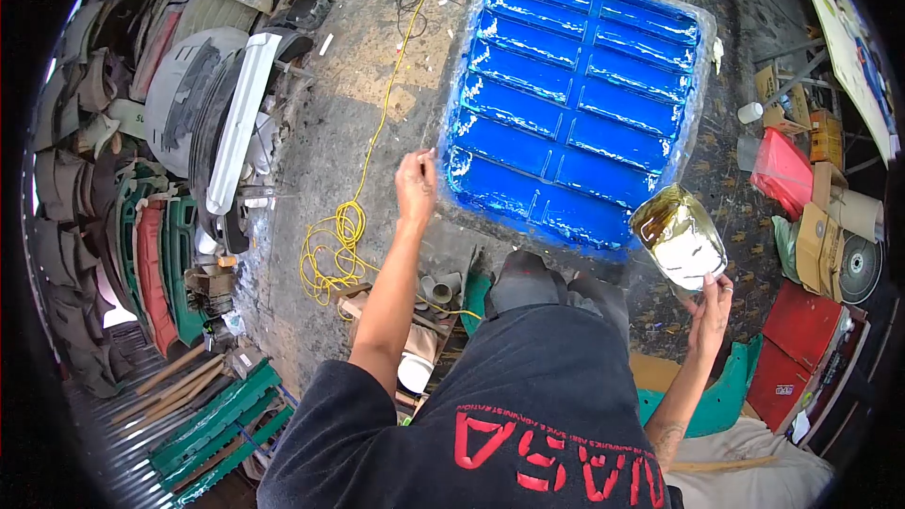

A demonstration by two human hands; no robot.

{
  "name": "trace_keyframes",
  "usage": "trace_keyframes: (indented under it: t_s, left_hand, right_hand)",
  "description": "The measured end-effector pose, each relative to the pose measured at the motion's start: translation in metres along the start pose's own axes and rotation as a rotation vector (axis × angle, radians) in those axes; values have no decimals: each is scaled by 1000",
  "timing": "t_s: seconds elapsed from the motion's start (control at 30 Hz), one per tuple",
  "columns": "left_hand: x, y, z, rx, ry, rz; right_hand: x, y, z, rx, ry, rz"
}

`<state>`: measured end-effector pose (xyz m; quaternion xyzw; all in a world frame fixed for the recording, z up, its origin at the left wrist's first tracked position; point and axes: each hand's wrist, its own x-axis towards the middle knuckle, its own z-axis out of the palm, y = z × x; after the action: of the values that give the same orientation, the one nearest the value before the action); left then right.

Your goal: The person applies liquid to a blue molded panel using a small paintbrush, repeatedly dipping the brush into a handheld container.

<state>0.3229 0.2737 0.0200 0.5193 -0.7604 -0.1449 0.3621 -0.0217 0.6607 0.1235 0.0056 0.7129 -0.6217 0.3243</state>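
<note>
In front of my legs lies a large blue ribbed mould-like panel (528, 113) with a pale rough rim and white flecks along its slats. My left hand (416, 190) is beside the panel's left edge, its fingers curled together; whatever they may hold is too small to make out. With my right hand (709, 313) I grip a see-through tub (679, 238) by its near side. The tub is tilted over the panel's near right corner and has an amber tint and a bright white patch inside.
A yellow cord (339, 240) lies coiled on the floor at left. Curved panels (198, 85) are stacked along the left wall. Cardboard boxes (818, 243), a pink bag (782, 170) and a red box (799, 330) stand at right. A white container (416, 372) is near my left elbow.
</note>
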Motion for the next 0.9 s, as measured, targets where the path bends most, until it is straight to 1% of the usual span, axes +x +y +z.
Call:
trace_keyframes:
  t_s: [0.03,0.07,0.13,0.17,0.2,0.27,0.3,0.33,0.4,0.43,0.53,0.6,0.67,0.73,0.8,0.9]
  left_hand:
    - [2,7,-4,-5,-31,-46]
    - [-1,16,-3,-8,-36,-48]
    - [-8,36,6,-109,-175,-200]
    - [-9,43,8,-71,-261,-253]
    - [-9,42,10,-83,-267,-255]
    - [-6,35,11,191,-94,212]
    - [-10,38,9,229,-192,195]
    - [-16,36,14,229,-193,192]
    - [-31,32,25,410,-326,226]
    - [-37,35,29,422,-393,226]
    - [-51,48,45,399,-475,241]
    - [-56,61,51,401,-485,235]
    - [-61,75,55,396,-548,265]
    - [-69,81,63,366,-557,274]
    - [-78,90,73,331,-605,336]
    - [-98,112,87,318,-649,315]
  right_hand:
    - [0,-1,-2,1,-1,-2]
    - [1,-1,-5,0,-4,-3]
    - [6,1,-11,-15,4,-3]
    - [7,-1,-16,-27,12,-3]
    - [8,-6,-19,-34,22,-8]
    - [8,-14,-26,-37,15,10]
    - [11,-15,-35,-42,13,3]
    - [15,-15,-43,-45,13,4]
    - [22,-17,-56,-47,-17,-25]
    - [26,-18,-62,-63,2,-28]
    - [39,-24,-82,-74,-6,-12]
    - [52,-25,-95,-86,-33,-33]
    - [62,-33,-102,-75,-60,6]
    - [72,-38,-109,-74,-81,7]
    - [82,-40,-115,-102,-106,-5]
    - [92,-40,-120,-86,-116,-3]
